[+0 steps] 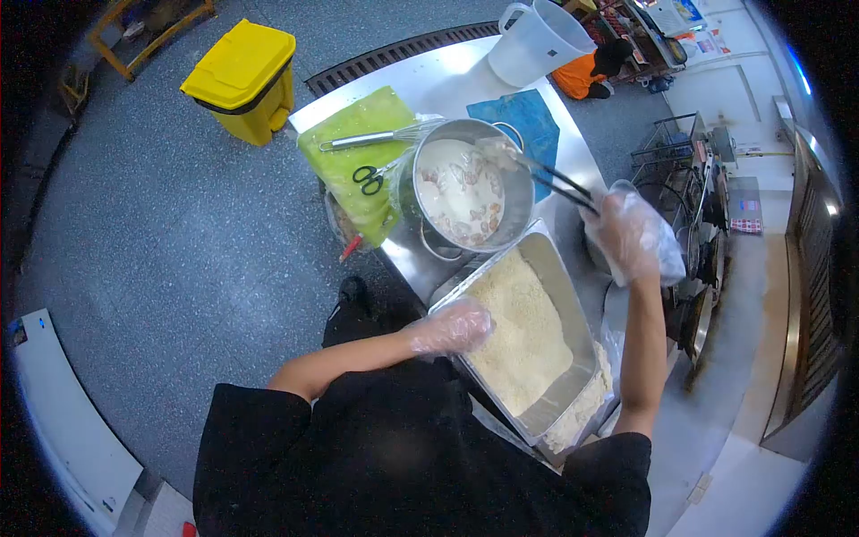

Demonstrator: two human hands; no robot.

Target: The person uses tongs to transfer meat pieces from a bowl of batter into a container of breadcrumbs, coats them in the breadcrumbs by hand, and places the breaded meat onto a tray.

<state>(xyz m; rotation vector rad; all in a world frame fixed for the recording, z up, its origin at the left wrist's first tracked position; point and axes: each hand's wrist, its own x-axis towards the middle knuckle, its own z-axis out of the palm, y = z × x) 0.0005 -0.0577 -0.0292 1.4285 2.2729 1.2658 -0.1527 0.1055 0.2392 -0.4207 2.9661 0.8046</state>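
Observation:
My right hand, in a clear plastic glove, is closed around black chopsticks. Their tips meet a pale, batter-coated piece at the right rim of a metal pot. Inside the pot, several pieces lie in a milky white batter. My left hand, also gloved, is curled at the left edge of a deep metal tray; whether it grips anything is hidden. A layer of pale crumbs covers the tray's bottom.
Left of the pot, a whisk and black-handled scissors rest on a green cutting board. Behind it are a blue board and a clear jug. A yellow bin stands on the floor; a person in orange is beyond.

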